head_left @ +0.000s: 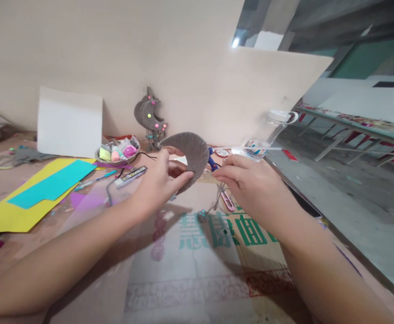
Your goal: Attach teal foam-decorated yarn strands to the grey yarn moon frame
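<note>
The left hand [163,174] pinches the grey yarn-wrapped crescent [198,155]; the right hand [246,177] pinches a beaded cord [216,203] dangling below it. Positioning the cord seems underway, calling for a steady crescent.

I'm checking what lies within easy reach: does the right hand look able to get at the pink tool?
Probably yes: the pink tool looks close below the right hand and mostly uncovered. That hand appears to pinch a grey cord, which may need releasing first.
</note>
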Demonstrator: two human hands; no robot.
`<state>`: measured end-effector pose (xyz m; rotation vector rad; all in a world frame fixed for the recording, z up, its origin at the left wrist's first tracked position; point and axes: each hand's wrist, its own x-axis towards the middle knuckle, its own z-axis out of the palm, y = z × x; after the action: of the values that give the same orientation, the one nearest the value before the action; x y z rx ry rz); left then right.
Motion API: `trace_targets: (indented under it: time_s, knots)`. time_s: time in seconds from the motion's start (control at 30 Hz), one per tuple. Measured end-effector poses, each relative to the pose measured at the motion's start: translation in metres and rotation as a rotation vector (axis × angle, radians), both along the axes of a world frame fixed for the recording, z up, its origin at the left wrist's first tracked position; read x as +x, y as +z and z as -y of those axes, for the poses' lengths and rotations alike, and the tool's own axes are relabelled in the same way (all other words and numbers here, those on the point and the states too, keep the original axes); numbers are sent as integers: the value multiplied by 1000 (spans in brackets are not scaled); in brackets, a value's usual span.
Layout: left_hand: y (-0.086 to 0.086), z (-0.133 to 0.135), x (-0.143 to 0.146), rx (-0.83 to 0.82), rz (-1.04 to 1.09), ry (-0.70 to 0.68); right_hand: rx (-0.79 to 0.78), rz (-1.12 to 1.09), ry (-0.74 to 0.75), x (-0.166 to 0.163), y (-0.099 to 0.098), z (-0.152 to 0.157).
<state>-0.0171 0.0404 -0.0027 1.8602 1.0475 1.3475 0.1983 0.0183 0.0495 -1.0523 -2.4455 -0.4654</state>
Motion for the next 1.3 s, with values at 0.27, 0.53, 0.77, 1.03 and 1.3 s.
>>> trace_targets:
  time_s: [0.27, 0.53, 0.77, 1.03, 1.3]
  knots:
    - [5, 8, 2, 336, -392, -38, -61, -348, 95, -16, 8, 9]
    - [1, 19, 12, 284, -372, -16, -95, -381, 168, -22, 4, 13]
    - [16, 19, 3, 196, -305, 21, -35, -321, 78, -10, 8, 7]
    - [20, 21, 0, 234, -316, 46, -567, -525, 74, -14, -8, -4]
    - [21, 20, 0, 308, -363, 29, -1096, -859, 224, -21, -19, -11]
